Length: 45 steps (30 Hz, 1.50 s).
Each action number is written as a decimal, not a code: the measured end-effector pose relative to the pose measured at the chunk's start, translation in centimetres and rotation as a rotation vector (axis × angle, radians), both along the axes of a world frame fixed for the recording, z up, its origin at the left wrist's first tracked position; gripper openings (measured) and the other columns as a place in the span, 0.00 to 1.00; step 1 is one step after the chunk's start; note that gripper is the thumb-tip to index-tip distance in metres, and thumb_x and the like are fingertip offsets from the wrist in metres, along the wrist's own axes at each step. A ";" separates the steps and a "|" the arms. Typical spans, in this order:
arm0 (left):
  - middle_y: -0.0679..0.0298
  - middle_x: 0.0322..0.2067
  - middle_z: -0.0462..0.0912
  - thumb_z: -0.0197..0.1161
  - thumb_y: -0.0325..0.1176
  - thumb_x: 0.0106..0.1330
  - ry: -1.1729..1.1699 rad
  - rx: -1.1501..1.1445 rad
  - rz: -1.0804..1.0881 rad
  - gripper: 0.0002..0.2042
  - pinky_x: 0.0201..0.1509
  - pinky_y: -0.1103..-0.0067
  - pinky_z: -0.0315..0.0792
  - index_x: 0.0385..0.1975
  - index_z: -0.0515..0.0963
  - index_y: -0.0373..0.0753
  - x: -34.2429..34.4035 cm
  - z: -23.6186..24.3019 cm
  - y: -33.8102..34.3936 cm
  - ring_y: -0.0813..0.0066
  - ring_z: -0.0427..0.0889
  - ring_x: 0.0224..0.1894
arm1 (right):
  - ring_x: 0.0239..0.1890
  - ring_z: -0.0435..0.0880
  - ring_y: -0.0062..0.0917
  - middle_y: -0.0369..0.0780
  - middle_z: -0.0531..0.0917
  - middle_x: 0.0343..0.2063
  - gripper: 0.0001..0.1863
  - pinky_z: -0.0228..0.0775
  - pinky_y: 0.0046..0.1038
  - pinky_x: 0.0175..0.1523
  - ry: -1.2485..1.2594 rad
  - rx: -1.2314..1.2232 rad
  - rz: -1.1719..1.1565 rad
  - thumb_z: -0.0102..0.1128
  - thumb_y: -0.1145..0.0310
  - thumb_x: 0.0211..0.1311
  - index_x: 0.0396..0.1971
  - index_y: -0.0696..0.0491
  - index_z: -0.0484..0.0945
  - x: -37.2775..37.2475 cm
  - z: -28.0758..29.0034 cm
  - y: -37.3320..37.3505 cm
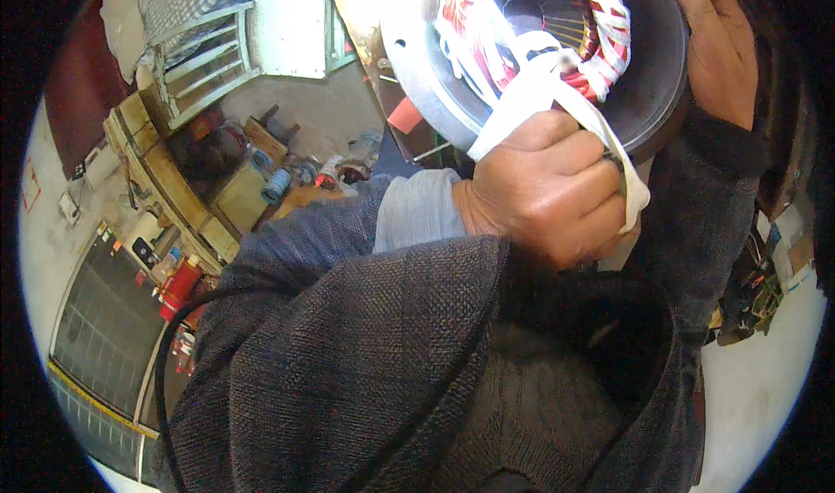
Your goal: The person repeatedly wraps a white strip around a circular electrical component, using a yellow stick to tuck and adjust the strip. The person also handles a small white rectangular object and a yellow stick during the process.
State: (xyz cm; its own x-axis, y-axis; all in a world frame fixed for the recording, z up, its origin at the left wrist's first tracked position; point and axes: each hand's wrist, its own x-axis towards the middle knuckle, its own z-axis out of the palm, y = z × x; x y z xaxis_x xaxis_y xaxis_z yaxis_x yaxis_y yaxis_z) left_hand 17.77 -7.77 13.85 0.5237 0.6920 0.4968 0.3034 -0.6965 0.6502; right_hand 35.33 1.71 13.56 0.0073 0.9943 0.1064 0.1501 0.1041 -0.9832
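Note:
A motor stator (665, 58) in a round metal housing fills the top of the view. Its ring of windings is wrapped in white tape with red showing between the turns, around a dark bore. My left hand (548, 188) is closed in a fist on a strip of white binding tape (526, 101), pulled taut at the near side of the windings. A loose loop of the tape hangs by the knuckles. At the upper right, my right hand (726, 53) grips the outer side of the housing, its fingertips cut off by the picture's edge.
Beyond my left arm stand a pale green wooden chair (291, 32) and a yellowish wooden bench (165, 167). Tools, wire spools (277, 184) and loose parts lie cluttered on the floor there. A red container (180, 286) stands farther left, near a dark-paned window (109, 319).

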 end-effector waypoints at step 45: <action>0.57 0.31 0.82 0.72 0.30 0.51 0.073 -0.135 -0.714 0.13 0.36 0.66 0.80 0.36 0.82 0.34 -8.1 3.6 7.0 0.57 0.85 0.32 | 0.65 0.77 0.32 0.48 0.81 0.61 0.22 0.62 0.32 0.73 0.288 -0.065 -0.610 0.45 0.74 0.69 0.57 0.61 0.82 -1.9 -0.9 -11.4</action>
